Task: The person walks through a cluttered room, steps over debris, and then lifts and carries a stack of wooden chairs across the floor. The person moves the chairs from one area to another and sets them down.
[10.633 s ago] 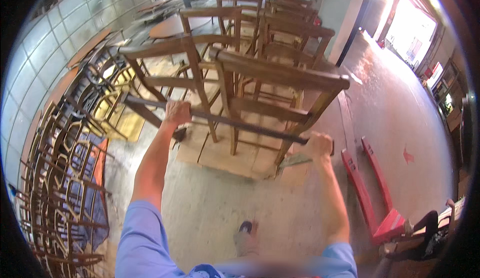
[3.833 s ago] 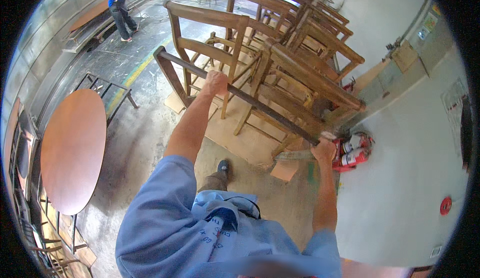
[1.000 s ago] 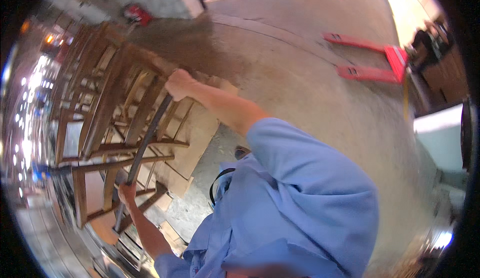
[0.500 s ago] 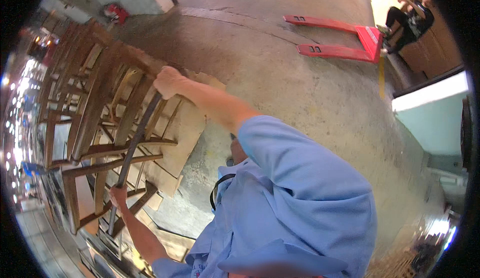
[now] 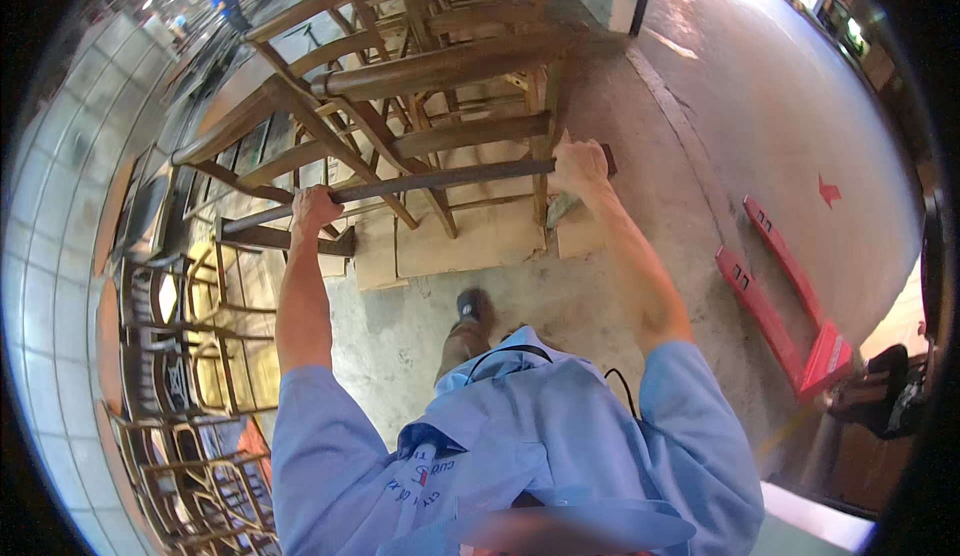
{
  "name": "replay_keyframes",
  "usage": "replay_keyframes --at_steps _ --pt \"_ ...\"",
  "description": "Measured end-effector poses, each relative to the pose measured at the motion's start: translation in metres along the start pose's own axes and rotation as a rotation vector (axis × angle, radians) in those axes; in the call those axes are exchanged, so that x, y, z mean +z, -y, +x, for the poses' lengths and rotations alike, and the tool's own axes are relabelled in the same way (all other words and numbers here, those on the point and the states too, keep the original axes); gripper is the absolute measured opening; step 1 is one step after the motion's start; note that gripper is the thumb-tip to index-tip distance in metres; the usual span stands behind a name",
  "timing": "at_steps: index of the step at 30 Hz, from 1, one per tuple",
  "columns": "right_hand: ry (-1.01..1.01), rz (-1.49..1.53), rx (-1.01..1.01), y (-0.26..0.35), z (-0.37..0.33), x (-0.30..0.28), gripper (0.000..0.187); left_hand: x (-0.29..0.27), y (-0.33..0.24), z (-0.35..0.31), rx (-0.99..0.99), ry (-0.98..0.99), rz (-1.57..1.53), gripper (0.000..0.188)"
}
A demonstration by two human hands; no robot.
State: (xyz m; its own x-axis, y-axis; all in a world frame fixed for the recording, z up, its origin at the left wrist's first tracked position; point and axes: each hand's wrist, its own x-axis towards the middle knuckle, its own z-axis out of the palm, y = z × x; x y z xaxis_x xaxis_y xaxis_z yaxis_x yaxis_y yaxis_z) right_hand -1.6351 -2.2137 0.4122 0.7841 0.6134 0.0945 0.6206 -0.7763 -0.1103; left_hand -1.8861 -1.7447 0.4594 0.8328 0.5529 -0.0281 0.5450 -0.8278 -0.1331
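My left hand (image 5: 315, 210) is closed around a long dark bar (image 5: 430, 180), close to its left end. Farther right along the bar, my right hand (image 5: 578, 166) grips it near the other end. The bar lies crosswise in front of me, against several brown wooden chair frames (image 5: 470, 136). These frames stand close together, with curved top rails and slim legs. Below the bar on the left is a short dark wooden rail (image 5: 290, 240). Whether the bar is fixed to the frames, I cannot tell.
Flattened cardboard (image 5: 460, 246) lies under the frames. To the right is a red pallet jack (image 5: 790, 326), with a seated person (image 5: 895, 391) beyond it. Several dark chairs (image 5: 175, 386) line the left side beside a tiled surface (image 5: 50, 306). My shoe (image 5: 474, 304) is on the concrete.
My view has turned left, bringing the chair frames from the left side to straight ahead. Both hands keep hold of the bar, which now runs nearly level across the view.
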Motion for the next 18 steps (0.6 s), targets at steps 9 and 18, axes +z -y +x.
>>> replay_keyframes --at_steps 9,18 --pt "0.019 0.062 -0.025 -0.011 0.078 -0.017 0.029 -0.038 -0.010 0.048 -0.017 0.013 0.109 0.029" --pt "0.043 -0.016 0.000 -0.013 0.155 -0.012 0.030 -0.011 -0.011 0.107 0.040 -0.070 0.012 0.038"
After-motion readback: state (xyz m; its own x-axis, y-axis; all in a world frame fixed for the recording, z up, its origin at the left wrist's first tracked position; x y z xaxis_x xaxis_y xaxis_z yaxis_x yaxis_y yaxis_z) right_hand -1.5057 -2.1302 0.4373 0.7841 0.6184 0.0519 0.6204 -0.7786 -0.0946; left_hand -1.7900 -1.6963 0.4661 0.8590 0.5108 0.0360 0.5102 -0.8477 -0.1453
